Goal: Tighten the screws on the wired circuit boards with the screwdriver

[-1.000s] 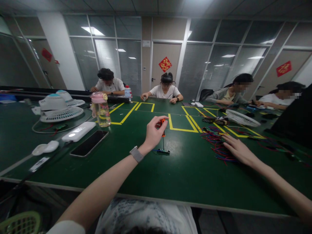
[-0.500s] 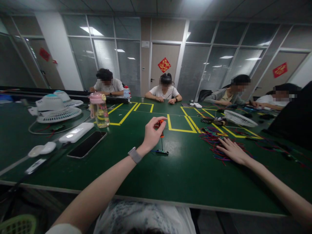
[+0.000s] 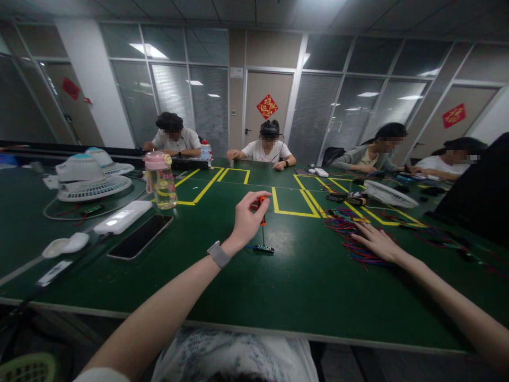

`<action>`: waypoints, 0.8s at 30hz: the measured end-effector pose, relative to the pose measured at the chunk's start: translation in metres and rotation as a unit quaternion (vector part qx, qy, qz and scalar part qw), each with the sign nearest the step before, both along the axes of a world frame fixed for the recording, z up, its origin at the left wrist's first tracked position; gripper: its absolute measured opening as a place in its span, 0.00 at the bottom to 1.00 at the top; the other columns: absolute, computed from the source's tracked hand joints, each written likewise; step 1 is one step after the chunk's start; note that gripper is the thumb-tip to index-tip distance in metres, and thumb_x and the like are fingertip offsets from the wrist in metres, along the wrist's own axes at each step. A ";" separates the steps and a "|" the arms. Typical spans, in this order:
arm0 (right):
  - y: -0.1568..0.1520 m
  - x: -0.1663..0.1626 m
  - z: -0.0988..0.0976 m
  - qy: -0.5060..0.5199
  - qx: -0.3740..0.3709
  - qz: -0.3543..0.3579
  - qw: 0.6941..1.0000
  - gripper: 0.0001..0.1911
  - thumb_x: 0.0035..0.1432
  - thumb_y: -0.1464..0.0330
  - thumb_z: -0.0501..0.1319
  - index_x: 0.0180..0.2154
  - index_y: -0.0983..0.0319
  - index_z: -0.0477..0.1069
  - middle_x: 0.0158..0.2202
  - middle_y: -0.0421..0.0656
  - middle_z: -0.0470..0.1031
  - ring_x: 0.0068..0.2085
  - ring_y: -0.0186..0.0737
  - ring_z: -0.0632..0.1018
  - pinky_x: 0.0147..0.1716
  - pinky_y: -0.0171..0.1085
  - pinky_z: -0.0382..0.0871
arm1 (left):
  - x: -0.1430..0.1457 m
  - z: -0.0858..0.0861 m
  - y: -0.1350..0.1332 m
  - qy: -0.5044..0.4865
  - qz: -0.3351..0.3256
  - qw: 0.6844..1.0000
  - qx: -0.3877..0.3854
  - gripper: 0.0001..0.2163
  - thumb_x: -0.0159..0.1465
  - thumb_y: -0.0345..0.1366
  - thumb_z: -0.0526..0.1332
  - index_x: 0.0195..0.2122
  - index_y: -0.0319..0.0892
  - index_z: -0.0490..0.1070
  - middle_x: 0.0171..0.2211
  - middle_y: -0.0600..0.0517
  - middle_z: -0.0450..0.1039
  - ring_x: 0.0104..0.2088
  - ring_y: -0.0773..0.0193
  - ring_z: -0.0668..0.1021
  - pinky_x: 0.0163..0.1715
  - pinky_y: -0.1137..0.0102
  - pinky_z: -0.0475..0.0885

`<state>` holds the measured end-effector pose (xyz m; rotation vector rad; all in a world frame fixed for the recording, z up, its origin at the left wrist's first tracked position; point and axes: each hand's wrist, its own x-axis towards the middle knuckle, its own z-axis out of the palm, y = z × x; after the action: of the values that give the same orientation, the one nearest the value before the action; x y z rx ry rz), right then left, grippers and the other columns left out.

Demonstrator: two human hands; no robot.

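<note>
My left hand (image 3: 249, 216) grips the orange handle of a screwdriver (image 3: 263, 218), which stands upright. Its shaft points down onto a small circuit board (image 3: 263, 249) lying on the green table (image 3: 222, 302). A thin wire runs from the board's left end. Over to the right, my right hand (image 3: 376, 241) is open, fingers stretched out, resting on a pile of red and blue wires with small circuit boards (image 3: 345, 216). Part of the pile is hidden beneath that hand.
To the left are a black phone (image 3: 140, 237), a white power strip (image 3: 123, 216), a pink-lidded bottle (image 3: 164, 183) and white fan parts (image 3: 93, 187). Yellow tape (image 3: 296, 214) marks the table. Another fan grille (image 3: 389, 193) lies at right. Several people sit across the table.
My hands and the screwdriver have hardly moved. The person sitting opposite has shifted one hand outward along the table. The whole view has moved slightly.
</note>
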<state>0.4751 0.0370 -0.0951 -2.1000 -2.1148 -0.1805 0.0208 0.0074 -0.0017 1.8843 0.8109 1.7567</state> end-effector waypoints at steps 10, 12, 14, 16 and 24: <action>-0.006 -0.003 0.001 0.017 0.026 0.040 0.999 0.34 0.61 0.49 0.40 0.62 0.56 0.57 0.64 0.46 0.58 0.64 0.55 0.59 0.60 0.62 0.50 | 0.001 -0.002 0.002 -0.003 0.001 1.000 -0.002 0.08 0.63 0.36 0.59 0.41 0.43 0.75 0.36 0.50 0.72 0.34 0.67 0.76 0.34 0.73 0.72; -0.008 -0.004 0.004 0.016 0.042 0.043 0.998 0.33 0.62 0.50 0.40 0.63 0.57 0.56 0.64 0.46 0.59 0.64 0.55 0.59 0.61 0.62 0.50 | 0.001 -0.002 0.003 -0.003 0.000 1.000 -0.004 0.08 0.63 0.36 0.59 0.41 0.43 0.75 0.36 0.51 0.71 0.33 0.67 0.75 0.34 0.73 0.72; -0.012 -0.006 0.006 0.010 0.059 0.044 0.997 0.34 0.63 0.51 0.39 0.64 0.59 0.54 0.64 0.46 0.57 0.65 0.54 0.57 0.62 0.61 0.48 | 0.000 -0.002 0.003 -0.002 -0.001 1.000 -0.004 0.08 0.63 0.36 0.59 0.41 0.43 0.75 0.37 0.50 0.71 0.34 0.67 0.75 0.34 0.73 0.72; -0.014 -0.008 0.007 0.005 0.064 0.047 0.997 0.34 0.63 0.52 0.39 0.64 0.61 0.53 0.65 0.46 0.55 0.65 0.52 0.55 0.63 0.59 0.47 | 0.000 -0.001 0.003 -0.003 0.000 1.000 -0.003 0.08 0.63 0.36 0.59 0.41 0.43 0.75 0.37 0.50 0.72 0.34 0.67 0.75 0.34 0.73 0.73; -0.008 -0.009 -0.005 0.005 -0.001 0.036 0.999 0.36 0.60 0.51 0.41 0.63 0.61 0.55 0.65 0.47 0.55 0.65 0.51 0.55 0.62 0.56 0.50 | 0.000 -0.001 0.002 -0.001 -0.001 1.000 -0.002 0.08 0.63 0.36 0.59 0.41 0.43 0.74 0.38 0.50 0.72 0.35 0.66 0.76 0.36 0.72 0.73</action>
<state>0.4657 0.0294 -0.1005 -2.0180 -2.1810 -0.1599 0.0206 0.0095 -0.0029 1.8802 0.8102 1.7532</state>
